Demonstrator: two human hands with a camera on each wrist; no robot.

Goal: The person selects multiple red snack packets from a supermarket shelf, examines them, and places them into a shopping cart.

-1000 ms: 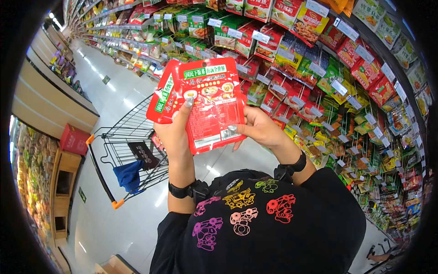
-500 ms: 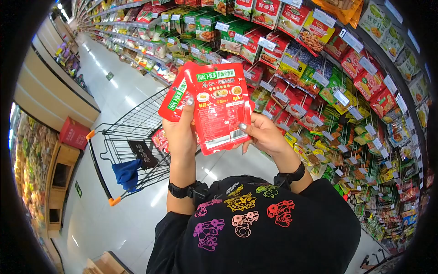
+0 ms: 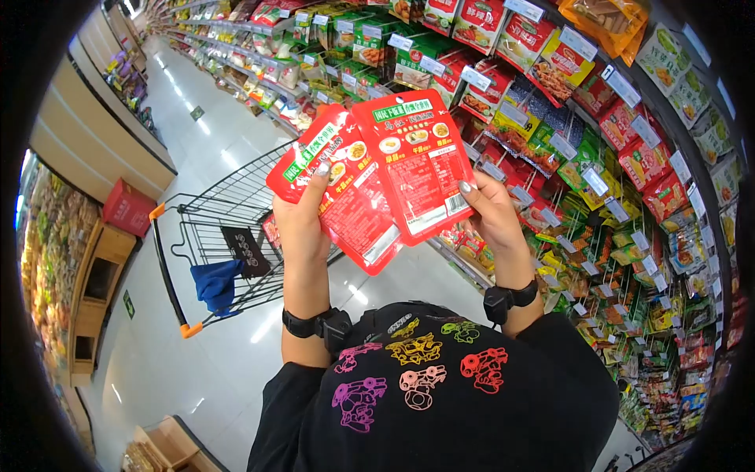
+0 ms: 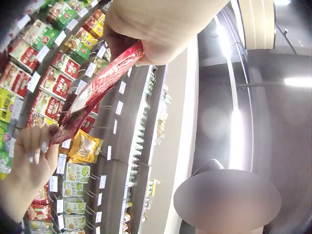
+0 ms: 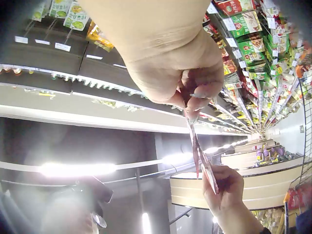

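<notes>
Two flat red food packets with green title strips and small dish pictures are held up in front of the chest in the head view. My left hand [image 3: 305, 232] pinches the left packet [image 3: 354, 212], thumb on its printed face. By its lower right corner, near the barcode, my right hand [image 3: 497, 211] pinches the right packet [image 3: 429, 169]. The right packet overlaps the left one's inner edge, and both tilt outward like a fan. Edge-on, the packets [image 5: 197, 151] look thin in the right wrist view, with fingers of both hands at opposite ends.
A wire shopping cart [image 3: 228, 224] with orange handle ends and a blue cloth [image 3: 216, 285] stands to the left. Shelves of hanging seasoning packets [image 3: 566, 149] curve along the right. A red box [image 3: 128, 208] sits by a wooden display [image 3: 102, 295] at far left.
The right packet has slid rightward and tilted with my right hand, uncovering more of the left packet's printed face. The left packet now leans further left. Both hands keep their hold.
</notes>
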